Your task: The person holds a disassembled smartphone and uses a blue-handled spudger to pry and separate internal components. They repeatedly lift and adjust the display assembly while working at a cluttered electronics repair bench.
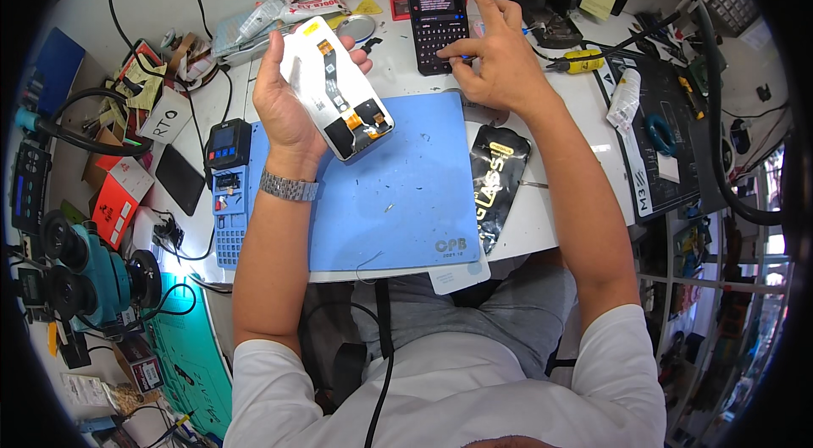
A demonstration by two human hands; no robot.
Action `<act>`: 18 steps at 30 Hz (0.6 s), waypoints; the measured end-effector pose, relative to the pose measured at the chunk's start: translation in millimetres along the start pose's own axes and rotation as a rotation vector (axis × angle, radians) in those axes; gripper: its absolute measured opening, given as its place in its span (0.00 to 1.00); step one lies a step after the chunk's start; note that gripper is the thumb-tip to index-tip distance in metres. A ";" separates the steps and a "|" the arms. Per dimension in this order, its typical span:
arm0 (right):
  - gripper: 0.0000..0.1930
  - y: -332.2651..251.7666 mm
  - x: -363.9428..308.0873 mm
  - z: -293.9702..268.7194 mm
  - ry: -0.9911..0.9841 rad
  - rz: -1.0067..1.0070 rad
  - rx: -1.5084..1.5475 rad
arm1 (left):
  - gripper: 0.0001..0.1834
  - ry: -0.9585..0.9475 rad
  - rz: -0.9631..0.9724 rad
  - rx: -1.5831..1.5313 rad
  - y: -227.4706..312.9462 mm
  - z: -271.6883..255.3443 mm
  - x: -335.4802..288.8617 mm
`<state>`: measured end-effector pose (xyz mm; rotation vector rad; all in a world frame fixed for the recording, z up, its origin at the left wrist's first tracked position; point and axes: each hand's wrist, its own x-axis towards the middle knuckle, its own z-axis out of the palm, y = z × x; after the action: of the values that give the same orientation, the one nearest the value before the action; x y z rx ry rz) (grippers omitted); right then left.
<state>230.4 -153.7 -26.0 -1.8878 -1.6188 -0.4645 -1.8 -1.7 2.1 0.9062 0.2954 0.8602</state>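
Observation:
My left hand [288, 109], with a metal-banded watch at the wrist, is wrapped round a phone display panel [315, 67]. The panel is tilted with its back up, showing a white cover, a dark flex cable with orange contacts, and a black lower end. Farther right, a black smartphone [437, 3] leans against a red drawer box, its screen lit with text and a keyboard. My right hand [504, 67] is at that phone with fingers apart: the index reaches its top right corner, and the thumb side lies over the keyboard. Nothing is gripped in it.
A blue work mat [389, 194] covers the table's middle, with small scraps on it. Beside it lie a black glass-protector pouch [500, 181] and a blue tool tray [230, 215]. A teal microscope [93, 270] stands left; a black mat [656, 143] with tools lies right.

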 end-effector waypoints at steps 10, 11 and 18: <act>0.12 -1.1 2.5 2.9 0.051 -0.032 -0.055 | 0.39 -0.013 -0.005 0.023 0.5 -3.9 0.1; 0.13 -1.2 2.4 3.1 0.050 -0.026 -0.065 | 0.39 -0.021 -0.007 0.012 0.3 -4.6 0.6; 0.16 -6.3 1.8 2.4 0.004 0.013 -0.024 | 0.36 0.013 -0.003 -0.007 0.6 1.4 -0.4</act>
<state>224.3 -150.4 -25.3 -1.9129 -1.6044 -0.4840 -1.6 -2.5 3.4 0.8931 0.3051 0.8641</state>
